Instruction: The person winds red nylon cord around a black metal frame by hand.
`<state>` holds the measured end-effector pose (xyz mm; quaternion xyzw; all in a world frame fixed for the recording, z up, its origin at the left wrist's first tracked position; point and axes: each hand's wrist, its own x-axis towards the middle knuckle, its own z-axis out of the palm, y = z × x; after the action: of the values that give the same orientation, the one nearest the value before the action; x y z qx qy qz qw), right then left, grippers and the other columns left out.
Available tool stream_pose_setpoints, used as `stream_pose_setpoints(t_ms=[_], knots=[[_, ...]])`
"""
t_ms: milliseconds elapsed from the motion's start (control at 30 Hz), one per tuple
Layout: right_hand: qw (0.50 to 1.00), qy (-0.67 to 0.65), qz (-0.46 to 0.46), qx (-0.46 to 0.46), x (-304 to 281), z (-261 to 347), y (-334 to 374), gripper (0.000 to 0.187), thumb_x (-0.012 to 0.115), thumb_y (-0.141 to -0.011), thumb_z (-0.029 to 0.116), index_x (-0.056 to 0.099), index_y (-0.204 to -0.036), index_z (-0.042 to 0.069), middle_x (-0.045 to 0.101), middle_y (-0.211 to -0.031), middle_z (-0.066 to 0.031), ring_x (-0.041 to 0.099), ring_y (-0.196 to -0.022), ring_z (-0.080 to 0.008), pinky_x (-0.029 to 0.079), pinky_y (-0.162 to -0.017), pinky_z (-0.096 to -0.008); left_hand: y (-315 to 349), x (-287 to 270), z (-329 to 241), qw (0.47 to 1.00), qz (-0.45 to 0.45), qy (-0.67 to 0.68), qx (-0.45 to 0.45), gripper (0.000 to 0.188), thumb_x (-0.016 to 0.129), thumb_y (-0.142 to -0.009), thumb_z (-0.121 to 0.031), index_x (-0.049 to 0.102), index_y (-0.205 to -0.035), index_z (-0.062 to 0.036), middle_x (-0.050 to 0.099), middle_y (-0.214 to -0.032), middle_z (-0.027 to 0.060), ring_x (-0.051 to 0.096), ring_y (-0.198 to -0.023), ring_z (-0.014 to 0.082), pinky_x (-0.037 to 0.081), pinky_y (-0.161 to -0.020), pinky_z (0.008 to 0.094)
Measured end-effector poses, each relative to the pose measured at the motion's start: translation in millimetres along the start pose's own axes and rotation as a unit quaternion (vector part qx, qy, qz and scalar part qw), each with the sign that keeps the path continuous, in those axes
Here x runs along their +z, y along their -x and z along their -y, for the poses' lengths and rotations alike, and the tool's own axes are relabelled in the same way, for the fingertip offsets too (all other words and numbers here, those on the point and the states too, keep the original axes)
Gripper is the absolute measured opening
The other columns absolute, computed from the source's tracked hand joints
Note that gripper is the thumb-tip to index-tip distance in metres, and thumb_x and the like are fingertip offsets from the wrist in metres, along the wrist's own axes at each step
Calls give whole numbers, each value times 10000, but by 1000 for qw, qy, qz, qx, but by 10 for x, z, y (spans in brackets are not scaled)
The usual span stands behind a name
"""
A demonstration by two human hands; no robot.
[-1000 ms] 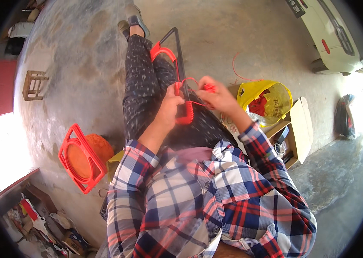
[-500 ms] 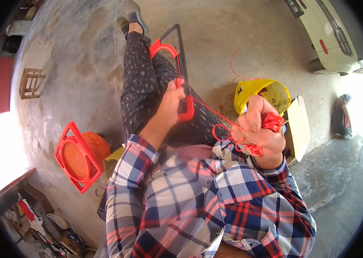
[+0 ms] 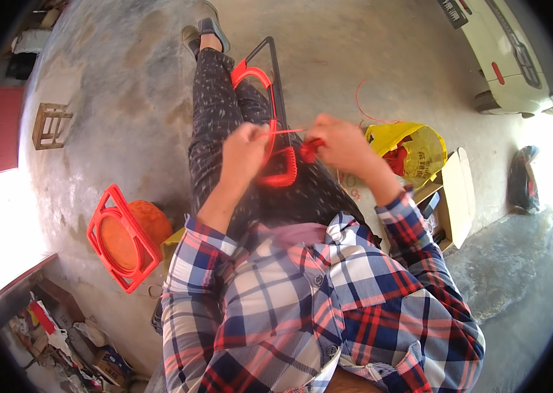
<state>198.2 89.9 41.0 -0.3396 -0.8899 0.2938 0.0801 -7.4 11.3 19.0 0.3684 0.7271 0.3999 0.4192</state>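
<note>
A black frame (image 3: 275, 72) with rounded corners lies over my lap and legs. Red cord is wound tightly round its near corner (image 3: 284, 171), and a red curved part (image 3: 250, 71) sits at its far end. My left hand (image 3: 244, 152) is closed beside the frame, pinching the red cord (image 3: 287, 131), which runs taut across the frame to the other hand. My right hand (image 3: 343, 145) is closed on that cord, with its bundled rest (image 3: 311, 150) hanging beneath the fingers. Motion blurs the fingertips of both hands a little.
At the right stand a yellow bag (image 3: 414, 154) with red material inside and an open box (image 3: 453, 200). A red plastic frame (image 3: 126, 239) leans by an orange round seat (image 3: 149, 223) at left. Farther off are a small wooden stool (image 3: 51, 126) and a pale vehicle (image 3: 512, 59).
My right hand has swung left and forward with the cord bundle, from beside the yellow bag to the frame. My left hand has shifted slightly left, off the frame's side, and now pinches the cord.
</note>
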Motion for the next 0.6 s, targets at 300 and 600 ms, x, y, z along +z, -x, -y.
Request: stream_pose_setpoints(t_ms=[300,600], knots=[[946,-307,-95,52,84,161,-31,351,748,-760,134,624,-1072,30,655,-1085,-123,648,-975,-204,492,-840,-365,143,-28,-256,995,-48,-19,83,234,601,-945,-198,575,-788,-26,500,-645,-27,444,-577,54,362,-522,238],[654,-726,-192,-91,-1017,-283,817,108,512,-970,242,538,-966,137,522,-913,9,493,-742,-157,497,-750,-342,71,-37,-426,934,118,311,-128,182,590,-948,-204,572,-831,-66,431,-599,-54,322,-453,25,235,-398,196]])
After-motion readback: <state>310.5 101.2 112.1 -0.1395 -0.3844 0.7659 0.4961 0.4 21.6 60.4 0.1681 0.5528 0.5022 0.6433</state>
